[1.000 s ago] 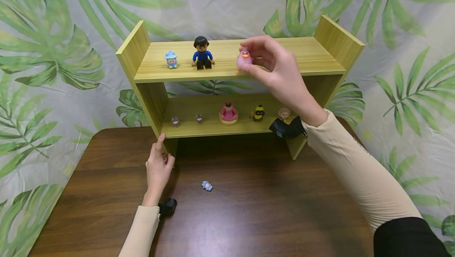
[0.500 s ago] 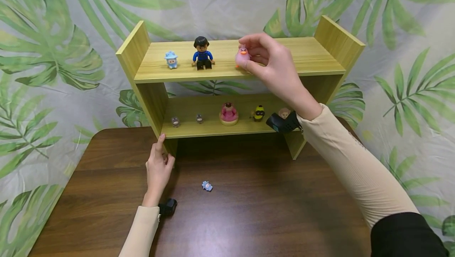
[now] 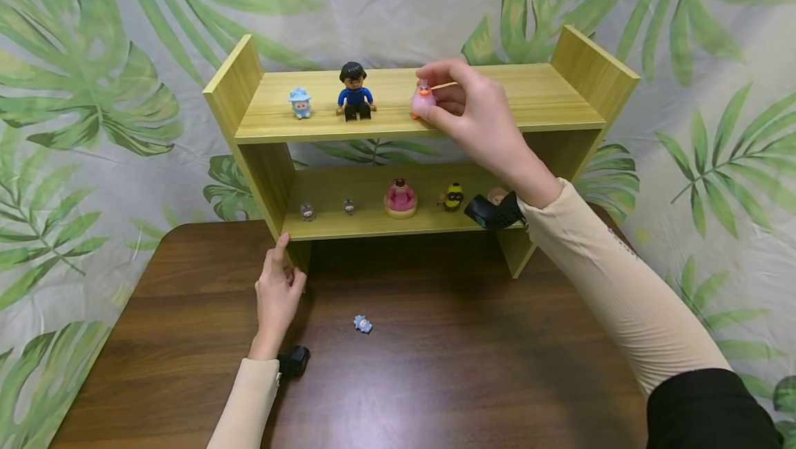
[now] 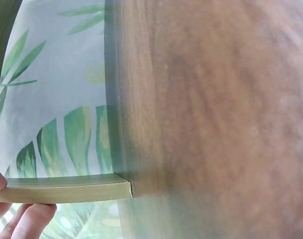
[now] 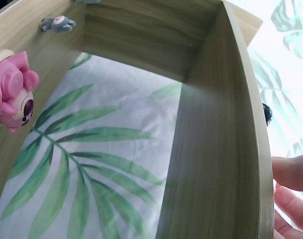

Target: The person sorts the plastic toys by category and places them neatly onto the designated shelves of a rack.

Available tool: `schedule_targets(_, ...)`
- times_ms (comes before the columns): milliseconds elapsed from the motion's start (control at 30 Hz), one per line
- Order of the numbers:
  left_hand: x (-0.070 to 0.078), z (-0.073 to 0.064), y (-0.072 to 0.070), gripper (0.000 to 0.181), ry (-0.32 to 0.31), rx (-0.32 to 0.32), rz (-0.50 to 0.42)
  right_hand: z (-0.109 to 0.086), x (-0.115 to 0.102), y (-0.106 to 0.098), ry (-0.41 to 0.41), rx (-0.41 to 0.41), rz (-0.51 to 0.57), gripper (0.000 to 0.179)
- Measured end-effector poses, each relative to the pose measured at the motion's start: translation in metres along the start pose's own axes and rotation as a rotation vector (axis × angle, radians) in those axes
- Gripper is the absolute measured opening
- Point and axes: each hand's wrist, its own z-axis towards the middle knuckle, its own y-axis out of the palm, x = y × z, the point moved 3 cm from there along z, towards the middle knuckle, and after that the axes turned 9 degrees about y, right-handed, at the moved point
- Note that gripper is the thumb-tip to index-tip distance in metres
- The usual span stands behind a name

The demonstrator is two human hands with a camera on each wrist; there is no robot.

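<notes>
My right hand [image 3: 481,107] pinches a pink duck figurine [image 3: 423,100] with an orange bill, upright at the top board of the wooden shelf [image 3: 373,133]. In the right wrist view only its fingers [image 5: 293,204] show past the board's edge. To the duck's left sit a black-haired toy figure [image 3: 356,98] in blue and a small light-blue figurine [image 3: 300,103] with a hat. My left hand [image 3: 278,297] grips the shelf's left side panel low down; in the left wrist view the thumb and fingers [image 4: 34,219] lie on opposite faces of that panel [image 4: 67,191].
The lower board carries two small grey figurines [image 3: 307,212], a pink bear [image 3: 400,197] in a round seat, a yellow-and-black figurine [image 3: 453,197] and one partly hidden behind the right wrist camera [image 3: 491,213]. A small blue figurine [image 3: 363,324] lies on the brown table [image 3: 435,380].
My right hand has moved slightly left with the pink duck, toward the black-haired figure. The left hand has stayed in place on the side panel.
</notes>
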Motion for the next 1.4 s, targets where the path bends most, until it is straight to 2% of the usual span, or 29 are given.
schedule_targets(400,0.001,0.0,-0.001,0.085,-0.006,-0.004,-0.003,0.0,0.0,-0.002,0.019,-0.017,0.023,0.037)
schedule_targets(767,0.0,0.0,0.0,0.085,-0.01,-0.003,0.0,-0.007,0.002,-0.01,0.006,0.019,0.076,0.039)
schedule_targets(1267,0.0,0.0,0.0,0.085,-0.005,-0.004,0.005,-0.027,0.009,-0.021,-0.068,0.082,0.257,0.03)
schedule_targets(1400,0.0,0.0,0.0,0.085,-0.007,-0.002,0.004,-0.033,0.012,-0.022,-0.118,0.096,0.254,0.029)
